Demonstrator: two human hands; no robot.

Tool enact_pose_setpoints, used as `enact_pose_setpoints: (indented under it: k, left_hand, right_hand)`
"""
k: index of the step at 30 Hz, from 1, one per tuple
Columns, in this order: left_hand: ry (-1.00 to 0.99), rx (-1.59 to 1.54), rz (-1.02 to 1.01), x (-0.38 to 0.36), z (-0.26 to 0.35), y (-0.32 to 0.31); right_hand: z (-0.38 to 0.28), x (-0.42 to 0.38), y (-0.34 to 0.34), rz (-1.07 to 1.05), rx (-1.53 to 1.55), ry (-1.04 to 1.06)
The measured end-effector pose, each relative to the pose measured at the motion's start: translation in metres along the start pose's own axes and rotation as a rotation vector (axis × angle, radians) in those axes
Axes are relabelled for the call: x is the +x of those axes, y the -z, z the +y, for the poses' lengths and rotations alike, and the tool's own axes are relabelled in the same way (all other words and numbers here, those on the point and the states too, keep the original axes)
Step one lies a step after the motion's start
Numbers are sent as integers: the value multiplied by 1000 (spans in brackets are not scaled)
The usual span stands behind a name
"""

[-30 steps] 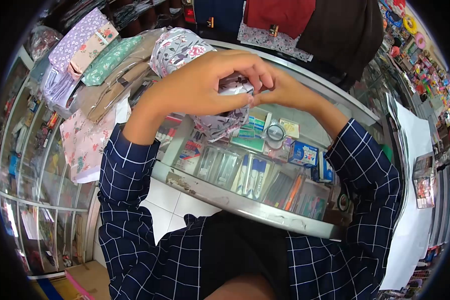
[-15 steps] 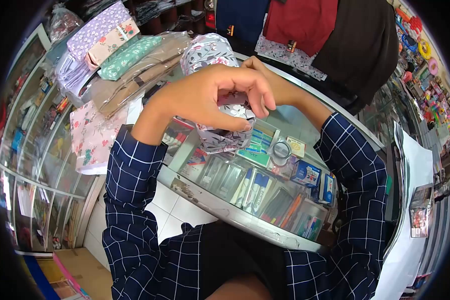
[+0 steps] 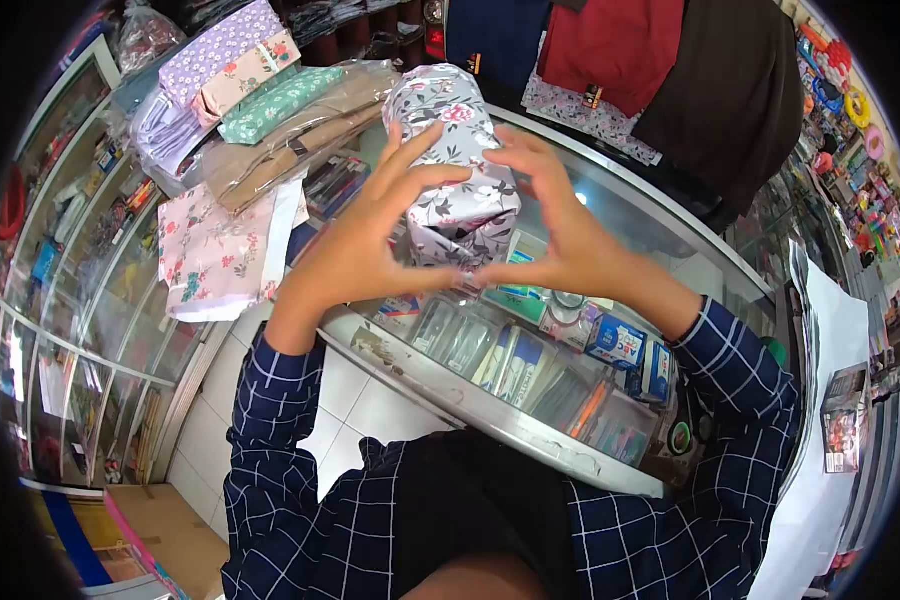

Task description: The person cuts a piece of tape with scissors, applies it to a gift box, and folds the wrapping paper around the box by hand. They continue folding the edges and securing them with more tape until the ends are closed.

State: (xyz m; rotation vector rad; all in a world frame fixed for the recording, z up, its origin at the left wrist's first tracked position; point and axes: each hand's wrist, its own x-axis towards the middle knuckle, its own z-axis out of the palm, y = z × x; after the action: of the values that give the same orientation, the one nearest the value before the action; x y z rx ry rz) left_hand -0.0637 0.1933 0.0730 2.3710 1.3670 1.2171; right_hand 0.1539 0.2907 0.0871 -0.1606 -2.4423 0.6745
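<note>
A parcel wrapped in grey floral paper (image 3: 457, 180) lies on the glass counter top (image 3: 620, 215), its near end turned toward me. My left hand (image 3: 370, 245) grips the parcel's left side, thumb pressed under the near end. My right hand (image 3: 560, 235) holds the right side, fingers spread over the paper. The two thumbs meet below the folded end flap. Both sleeves are dark blue with a white check.
Folded floral and plain fabric packs (image 3: 250, 110) are stacked at the counter's left. Stationery boxes and pens (image 3: 530, 360) fill the glass case below. Dark and red garments (image 3: 670, 70) hang behind. White paper sheets (image 3: 830, 330) lie at the right.
My hands have come off the top of the parcel and spread to its two sides. The parcel's near end now shows between them. The view has shifted slightly.
</note>
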Motion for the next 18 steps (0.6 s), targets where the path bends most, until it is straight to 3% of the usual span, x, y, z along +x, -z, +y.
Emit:
enact_pose_setpoints:
  k: [6, 7, 10, 11, 14, 15, 18]
  left_hand:
    - [15, -27, 1, -2, -6, 0]
    - [70, -186, 44, -3, -7, 1]
    - [226, -673, 173, -2, -21, -4]
    - [283, -653, 219, -3, -27, -6]
    - [185, -469, 157, -1, -17, -1]
    - [66, -328, 176, 0, -15, -3]
    - [-19, -25, 35, 6, -7, -3]
  right_hand:
    - [18, 1, -18, 3, 63, 49]
    - [23, 0, -12, -63, 115, 47]
    - [19, -4, -9, 56, 515, -153]
    - [14, -6, -10, 110, 369, -164]
    - [3, -4, -15, 136, 170, -206]
    - [2, -3, -19, 160, 188, -204]
    - [2, -5, -26, 219, 169, -193]
